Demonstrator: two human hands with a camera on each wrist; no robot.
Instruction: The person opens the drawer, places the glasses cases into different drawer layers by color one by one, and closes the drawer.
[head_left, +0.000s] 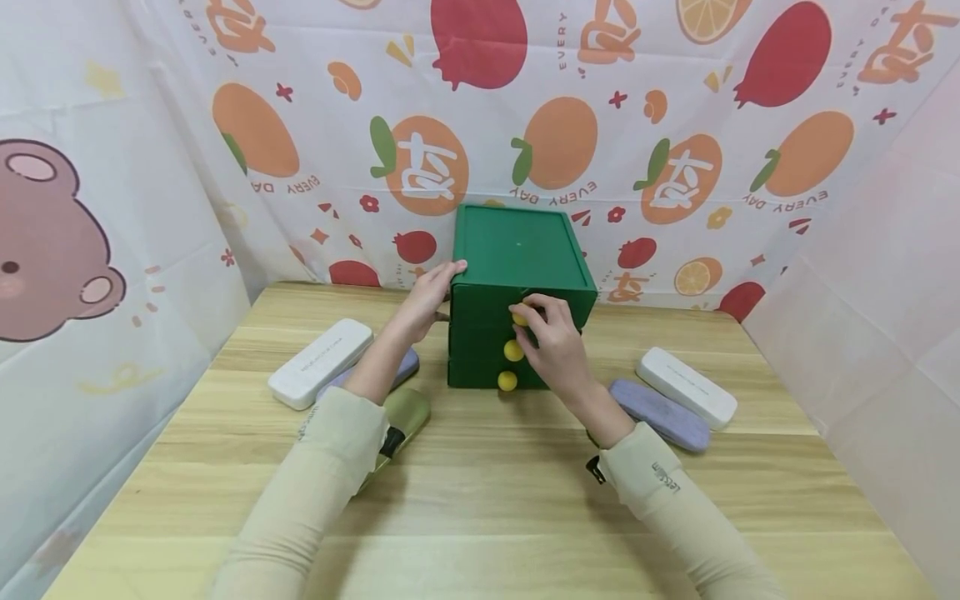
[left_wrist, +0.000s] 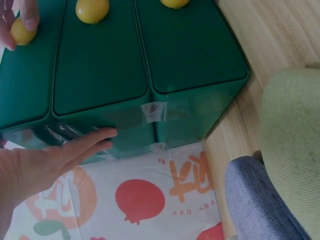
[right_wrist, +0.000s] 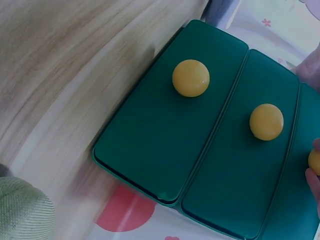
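Observation:
A green box of stacked drawers (head_left: 525, 246) stands at the back of the table, with a round yellow knob on each drawer front. My right hand (head_left: 555, 346) pinches the top knob (left_wrist: 23, 32) between thumb and fingers. Below it, the middle knob (head_left: 513, 350) and the bottom knob (head_left: 507, 381) are untouched. The drawers look closed. My left hand (head_left: 427, 302) rests against the left side of the box, its fingers extended along the wall near the top (left_wrist: 82, 150). Clear tape joins the drawer edges on that side.
Left of the box lie a white case (head_left: 322, 362), a bluish-purple case (head_left: 405, 367) and a green case (head_left: 408, 412) with a black band, partly under my sleeve. To the right lie another white case (head_left: 686, 387) and purple case (head_left: 660, 414). A fruit-printed cloth (head_left: 495, 150) hangs behind.

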